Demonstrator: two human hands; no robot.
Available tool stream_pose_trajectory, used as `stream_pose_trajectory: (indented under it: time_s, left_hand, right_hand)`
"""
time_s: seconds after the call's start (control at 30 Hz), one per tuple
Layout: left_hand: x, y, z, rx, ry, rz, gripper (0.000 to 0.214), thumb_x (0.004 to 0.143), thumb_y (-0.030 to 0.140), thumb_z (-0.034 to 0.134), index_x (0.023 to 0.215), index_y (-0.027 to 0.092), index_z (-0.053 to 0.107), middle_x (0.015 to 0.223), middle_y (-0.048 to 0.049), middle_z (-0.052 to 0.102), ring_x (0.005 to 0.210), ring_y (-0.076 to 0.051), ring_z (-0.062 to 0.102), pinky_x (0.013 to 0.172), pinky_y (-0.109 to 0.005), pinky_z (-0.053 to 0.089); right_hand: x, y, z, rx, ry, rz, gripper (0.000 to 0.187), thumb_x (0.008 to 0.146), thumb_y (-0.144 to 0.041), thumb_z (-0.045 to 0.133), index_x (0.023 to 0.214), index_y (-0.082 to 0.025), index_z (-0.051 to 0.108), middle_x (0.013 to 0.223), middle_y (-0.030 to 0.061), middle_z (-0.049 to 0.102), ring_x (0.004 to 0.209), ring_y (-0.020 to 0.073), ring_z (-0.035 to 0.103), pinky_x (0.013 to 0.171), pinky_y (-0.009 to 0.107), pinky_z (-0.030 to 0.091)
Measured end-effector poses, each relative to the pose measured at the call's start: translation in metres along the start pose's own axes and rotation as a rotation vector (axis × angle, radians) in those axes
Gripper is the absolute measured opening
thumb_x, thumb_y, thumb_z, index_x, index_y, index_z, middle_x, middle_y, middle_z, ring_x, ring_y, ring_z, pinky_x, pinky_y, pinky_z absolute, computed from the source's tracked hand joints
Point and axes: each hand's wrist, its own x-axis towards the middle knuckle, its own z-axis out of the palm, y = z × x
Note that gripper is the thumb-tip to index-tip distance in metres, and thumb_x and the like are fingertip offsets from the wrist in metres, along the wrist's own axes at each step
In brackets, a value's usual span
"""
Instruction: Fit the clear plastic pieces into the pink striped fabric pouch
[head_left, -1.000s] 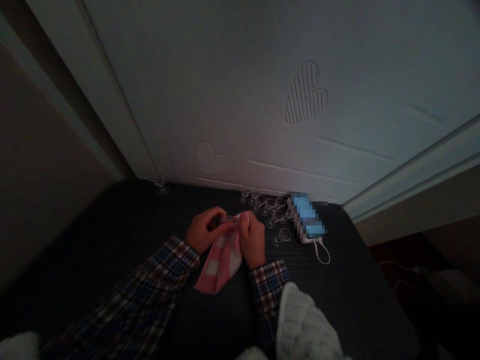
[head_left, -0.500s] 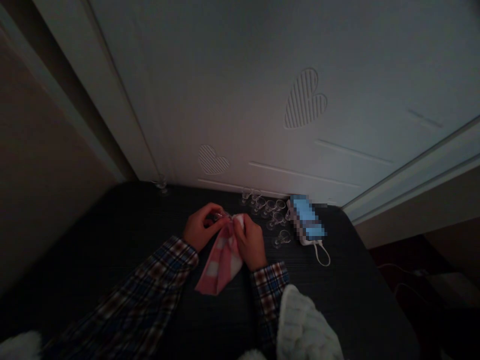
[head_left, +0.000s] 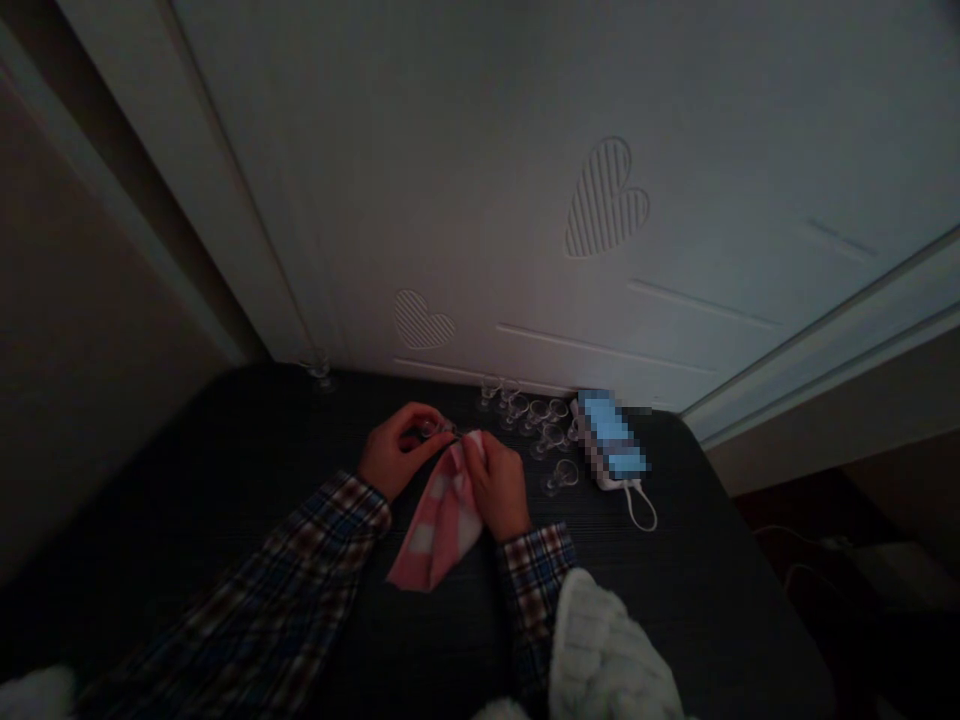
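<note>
Dark tabletop [head_left: 720, 560] | clear stemmed cups [head_left: 538, 415], contents indistinct | left hand [head_left: 390, 455] grips cup [head_left: 431, 428], right hand [head_left: 501, 487] pink cloth [head_left: 439, 530]

Left fingers [head_left: 431, 453] hold a seemingly clear piece [head_left: 430, 429], right fingers [head_left: 475, 460] pink cloth [head_left: 437, 540].

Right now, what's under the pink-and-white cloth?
Dark tabletop shows around the pink-and-white cloth, which the right hand pinches near its top. The patch directly beneath is covered, so I can't tell whether anything lies there; the inside of its folds is hidden too.
</note>
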Motion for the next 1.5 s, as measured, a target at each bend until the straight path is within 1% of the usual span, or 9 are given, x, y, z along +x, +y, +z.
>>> stream_pose_trajectory:
  time_s: [0.17,0.33,0.4,0.63,0.73,0.83,1.0,1.27,1.5]
  left_hand:
    - [0.002,0.002,0.0,0.005,0.017,-0.027,0.03,0.07,0.039,0.062,0.089,0.017,0.054,0.09,-0.0054,0.062,0.084,-0.018,0.059,0.062,-0.025,0.048]
    - [0.014,-0.002,0.005,0.068,0.11,-0.028,0.033,0.069,0.042,0.062,0.09,0.018,0.054,0.092,-0.005,0.062,0.081,-0.017,0.059,0.061,-0.025,0.047]
    - [0.02,-0.002,0.007,0.106,0.12,-0.007,0.034,0.069,0.044,0.061,0.09,0.018,0.054,0.092,-0.0052,0.062,0.08,-0.018,0.059,0.059,-0.024,0.047]
    - [0.027,0.003,0.014,0.277,-0.009,0.132,0.028,0.074,0.039,0.057,0.094,0.019,0.056,0.094,-0.0047,0.06,0.075,-0.016,0.057,0.053,-0.022,0.045]
    - [0.029,0.004,0.019,0.331,-0.075,0.221,0.028,0.076,0.037,0.055,0.099,0.02,0.056,0.095,-0.0043,0.059,0.075,-0.015,0.056,0.055,-0.023,0.045]
    - [0.032,0.004,0.022,0.342,-0.111,0.256,0.03,0.078,0.038,0.054,0.103,0.021,0.056,0.096,-0.0038,0.057,0.077,-0.015,0.055,0.057,-0.023,0.045]
    - [0.036,0.002,0.022,0.324,-0.105,0.248,0.032,0.081,0.037,0.049,0.11,0.022,0.053,0.101,-0.0045,0.053,0.082,-0.016,0.054,0.06,-0.023,0.047]
    - [0.038,0.001,0.022,0.296,-0.123,0.216,0.039,0.082,0.035,0.047,0.119,0.023,0.048,0.095,-0.0047,0.054,0.086,-0.018,0.054,0.061,-0.025,0.048]
    - [0.046,-0.006,0.022,0.289,-0.049,0.161,0.035,0.075,0.035,0.055,0.106,0.019,0.05,0.096,-0.0058,0.06,0.084,-0.018,0.057,0.055,-0.023,0.046]
  right_hand:
    - [0.0,-0.001,-0.002,-0.005,-0.005,0.0,0.033,0.089,-0.041,0.031,0.071,-0.019,0.048,0.064,-0.0013,0.056,0.058,0.0088,0.05,0.054,0.02,0.029]
    - [-0.001,-0.001,-0.003,-0.038,-0.011,0.009,0.03,0.088,-0.037,0.034,0.069,-0.019,0.048,0.062,-0.0022,0.054,0.057,0.0085,0.049,0.054,0.02,0.028]
    - [-0.002,-0.001,-0.004,-0.055,-0.016,0.006,0.03,0.088,-0.037,0.034,0.068,-0.019,0.048,0.061,-0.0023,0.054,0.057,0.0087,0.049,0.054,0.021,0.028]
    - [-0.002,-0.003,-0.004,-0.094,-0.028,0.004,0.029,0.088,-0.036,0.035,0.07,-0.019,0.049,0.063,-0.0015,0.056,0.058,0.0094,0.051,0.053,0.022,0.026]
    - [-0.002,-0.003,-0.004,-0.096,-0.03,0.006,0.028,0.088,-0.036,0.034,0.072,-0.019,0.05,0.064,-0.0013,0.057,0.058,0.0096,0.052,0.054,0.022,0.027]
    - [-0.002,-0.003,-0.002,-0.108,-0.03,0.006,0.028,0.089,-0.036,0.033,0.074,-0.019,0.051,0.066,-0.001,0.058,0.059,0.0098,0.052,0.055,0.022,0.027]
    - [-0.002,-0.002,0.0,-0.123,-0.026,0.011,0.028,0.088,-0.036,0.034,0.073,-0.02,0.05,0.066,-0.0007,0.059,0.06,0.0102,0.053,0.055,0.022,0.027]
    - [-0.004,-0.003,-0.002,-0.118,0.0,0.049,0.028,0.088,-0.035,0.034,0.071,-0.019,0.05,0.065,-0.0001,0.059,0.06,0.0106,0.054,0.054,0.022,0.028]
    - [-0.004,-0.003,-0.002,-0.108,-0.004,0.074,0.028,0.087,-0.035,0.035,0.071,-0.019,0.051,0.065,0.0005,0.059,0.059,0.011,0.054,0.054,0.022,0.028]
